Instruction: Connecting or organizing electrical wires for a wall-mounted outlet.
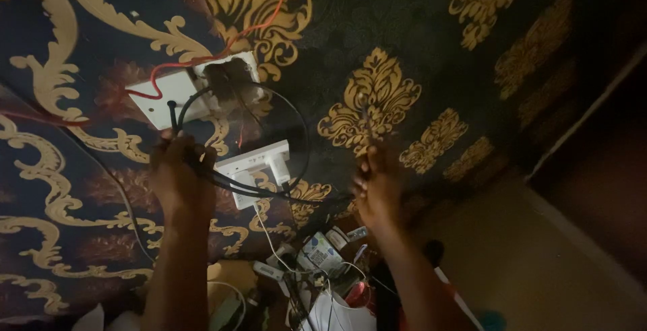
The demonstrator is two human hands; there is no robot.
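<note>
A white faceplate [165, 95] hangs tilted off the wall, beside an open wall box [229, 75] with a red wire [222, 45] running up from it. The left hand [178, 173] is closed around a bundle of black cables [236, 183], which loop up to the box and run rightward, roughly level, past a white socket [259, 169]. The right hand [377, 186] pinches a thin tool [366, 119] that points straight up, its long axis vertical; it is blurred. The wall carries dark wallpaper [431, 55] with gold scrolls. Below, clutter [320, 257] lies on a dim floor.
</note>
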